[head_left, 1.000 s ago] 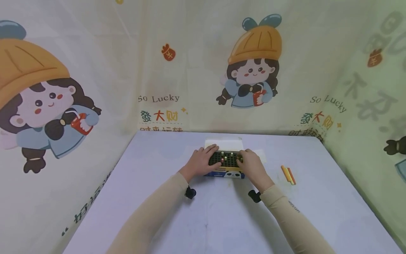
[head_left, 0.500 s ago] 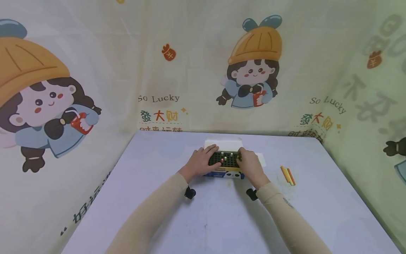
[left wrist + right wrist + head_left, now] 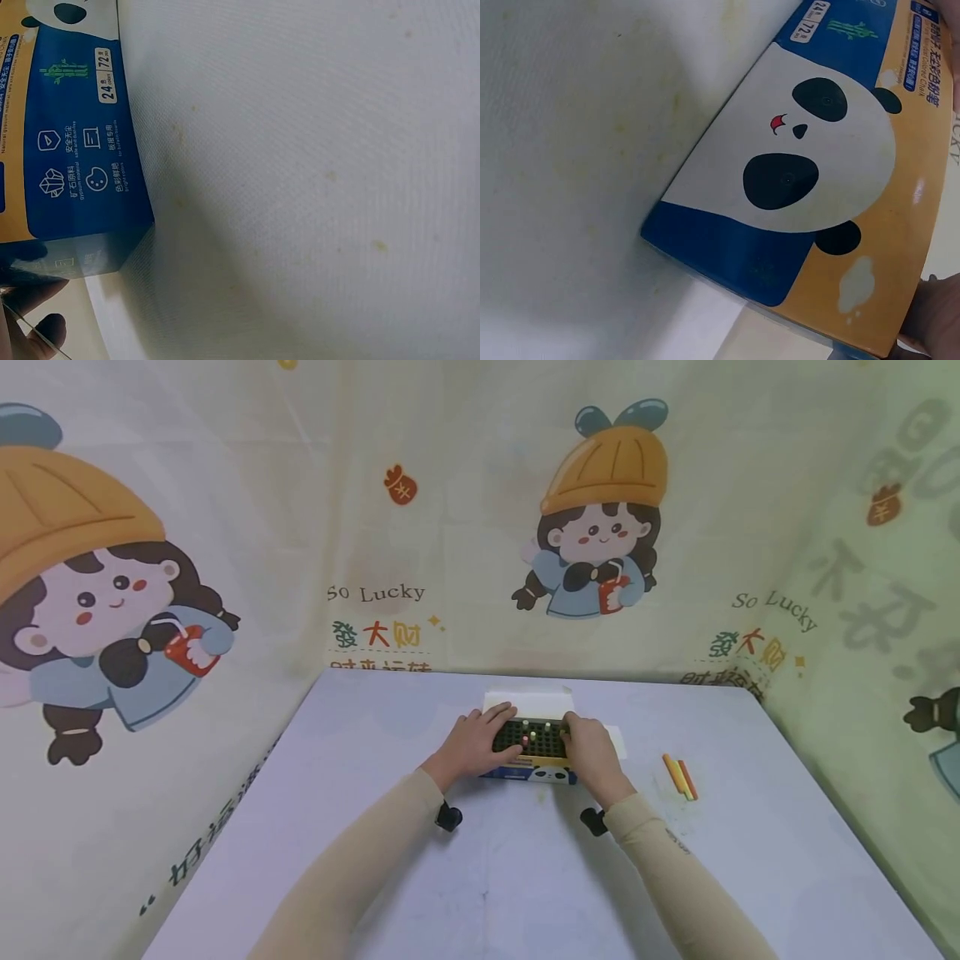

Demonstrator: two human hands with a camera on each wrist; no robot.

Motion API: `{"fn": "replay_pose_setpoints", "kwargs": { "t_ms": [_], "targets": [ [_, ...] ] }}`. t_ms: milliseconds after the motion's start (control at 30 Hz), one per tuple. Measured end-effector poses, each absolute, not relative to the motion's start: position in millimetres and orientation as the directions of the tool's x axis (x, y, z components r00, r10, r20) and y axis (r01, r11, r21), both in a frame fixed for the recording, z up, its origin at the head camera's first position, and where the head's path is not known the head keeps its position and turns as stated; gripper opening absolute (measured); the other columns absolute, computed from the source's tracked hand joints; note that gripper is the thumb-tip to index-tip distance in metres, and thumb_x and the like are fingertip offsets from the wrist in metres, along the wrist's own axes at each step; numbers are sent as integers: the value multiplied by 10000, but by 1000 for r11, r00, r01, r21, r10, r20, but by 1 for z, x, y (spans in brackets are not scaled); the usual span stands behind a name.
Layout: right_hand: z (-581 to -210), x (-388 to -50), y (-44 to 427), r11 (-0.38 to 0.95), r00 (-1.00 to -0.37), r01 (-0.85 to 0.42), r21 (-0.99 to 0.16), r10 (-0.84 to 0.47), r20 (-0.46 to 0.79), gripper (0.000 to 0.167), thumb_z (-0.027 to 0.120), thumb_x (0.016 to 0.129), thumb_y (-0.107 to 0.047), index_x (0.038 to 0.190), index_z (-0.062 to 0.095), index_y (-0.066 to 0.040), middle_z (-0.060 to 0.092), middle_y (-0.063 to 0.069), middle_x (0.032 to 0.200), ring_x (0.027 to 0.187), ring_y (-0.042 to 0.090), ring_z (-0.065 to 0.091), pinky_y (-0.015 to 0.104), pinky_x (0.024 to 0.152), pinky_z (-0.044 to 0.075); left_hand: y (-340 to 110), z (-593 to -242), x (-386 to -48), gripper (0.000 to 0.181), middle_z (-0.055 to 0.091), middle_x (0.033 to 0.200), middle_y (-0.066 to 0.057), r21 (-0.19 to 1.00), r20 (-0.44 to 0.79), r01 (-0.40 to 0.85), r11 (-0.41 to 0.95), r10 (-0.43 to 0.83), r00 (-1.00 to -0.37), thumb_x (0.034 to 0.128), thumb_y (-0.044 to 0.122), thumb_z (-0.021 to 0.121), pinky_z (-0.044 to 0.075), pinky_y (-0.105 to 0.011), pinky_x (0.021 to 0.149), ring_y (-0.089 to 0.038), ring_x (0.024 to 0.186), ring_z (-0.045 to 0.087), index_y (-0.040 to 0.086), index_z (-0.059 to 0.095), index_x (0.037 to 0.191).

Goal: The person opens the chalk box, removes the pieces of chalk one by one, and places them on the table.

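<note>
head view: the blue-and-yellow cardboard chalk box [image 3: 517, 771] lies between both hands, its long axis running left to right across the person's front. the left hand [image 3: 472, 745] holds the left end, thumb spread from the fingers: thumb at the near side, fingers toward the far edge. the right hand [image 3: 592, 750] is at the right end, fingers bent down to the black, holed insert [image 3: 551, 747]; cannot tell whether they pinch a stick there.

key relation: pale upright chalk ends [image 3: 533, 737] stand between left thumb and right fingertips; a pink chalk end [image 3: 525, 741] is just beside the left thumb. loose orange and yellow chalk sticks [image 3: 678, 778] lie to the right of the right hand, which is nearer, their long axes running mostly away from the person.

materials: box printed, slightly glossy, square-edged, with a panda face [image 3: 817, 150]; chalk slim, cylindrical, matte; open white card flap [image 3: 532, 702] behind; table covering [image 3: 300, 150] white, finely ribbed, with yellowish specks.
</note>
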State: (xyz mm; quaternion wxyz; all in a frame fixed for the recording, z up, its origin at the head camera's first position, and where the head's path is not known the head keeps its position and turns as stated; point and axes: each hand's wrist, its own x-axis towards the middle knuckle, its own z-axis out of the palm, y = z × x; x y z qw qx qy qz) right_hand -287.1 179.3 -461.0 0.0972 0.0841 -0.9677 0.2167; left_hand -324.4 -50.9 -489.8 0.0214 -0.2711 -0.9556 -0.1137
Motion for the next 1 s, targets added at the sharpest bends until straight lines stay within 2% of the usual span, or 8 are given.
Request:
{"fn": "replay_pose_setpoints", "kwargs": {
  "t_ms": [167, 400, 700, 1000],
  "targets": [
    [-461, -286, 179, 895, -961, -211, -393, -117, 249, 88, 657, 1008, -52, 1066, 661, 14, 720, 150, 865, 728, 241, 673, 374, 633, 559, -51, -489, -323, 809, 259, 1715, 47, 218, 102, 521, 826, 511, -853, 1005, 708, 419, 431, -590, 1049, -387, 1405, 471, 268, 254, 1663],
    [-462, -286, 177, 900, -964, -200, -387, -110, 243, 109, 634, 1023, -60, 1110, 642, 4, 719, 148, 861, 736, 250, 636, 377, 635, 532, -51, -489, -321, 811, 249, 1718, 50, 215, 98, 514, 830, 505, -857, 1004, 720, 406, 425, -594, 1064, -385, 1418, 460, 278, 245, 1665],
    [-458, -285, 179, 892, -958, -231, -388, -139, 250, 102, 583, 1051, -59, 1135, 582, 0, 633, 129, 720, 583, 208, 570, 344, 550, 483, -50, -488, -321, 805, 244, 1720, 55, 220, 96, 506, 834, 498, -862, 1002, 722, 404, 418, -602, 1070, -388, 1420, 456, 290, 248, 1663],
    [-456, -284, 179, 892, -962, -227, -390, -144, 231, 91, 515, 1083, -70, 1156, 508, -18, 654, 163, 763, 589, 224, 589, 354, 542, 490, -50, -490, -321, 794, 252, 1716, 65, 209, 108, 503, 838, 492, -864, 1002, 717, 406, 424, -588, 1069, -373, 1420, 459, 298, 258, 1660]
  ]
}}
